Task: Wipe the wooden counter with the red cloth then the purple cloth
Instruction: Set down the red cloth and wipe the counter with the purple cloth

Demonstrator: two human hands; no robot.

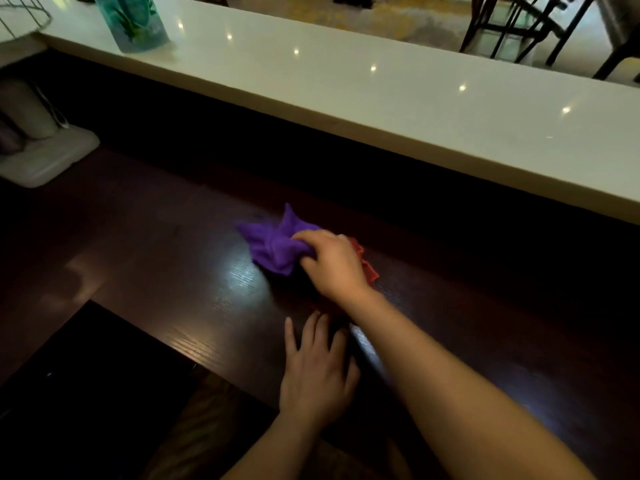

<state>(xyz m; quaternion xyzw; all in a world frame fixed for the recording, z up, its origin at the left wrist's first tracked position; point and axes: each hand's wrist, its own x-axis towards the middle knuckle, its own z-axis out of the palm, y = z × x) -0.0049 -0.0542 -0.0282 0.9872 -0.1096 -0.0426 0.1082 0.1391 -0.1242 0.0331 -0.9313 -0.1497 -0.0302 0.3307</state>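
Note:
A crumpled purple cloth point(273, 242) lies on the dark wooden counter point(156, 258) near its middle. My right hand point(332, 263) is shut on the cloth's right side, fingers bunched into the fabric. A red cloth point(367, 265) peeks out just behind and to the right of that hand, mostly hidden by it. Nearer to me, my left hand point(317, 368) rests flat on the counter with its fingers spread, holding nothing.
A raised white bar top point(381, 98) runs along the far side of the counter, with a teal patterned bottle point(133, 19) at its left end. A white tray point(48, 157) holding a pale roll sits at far left. Dark chair legs point(519, 29) stand beyond.

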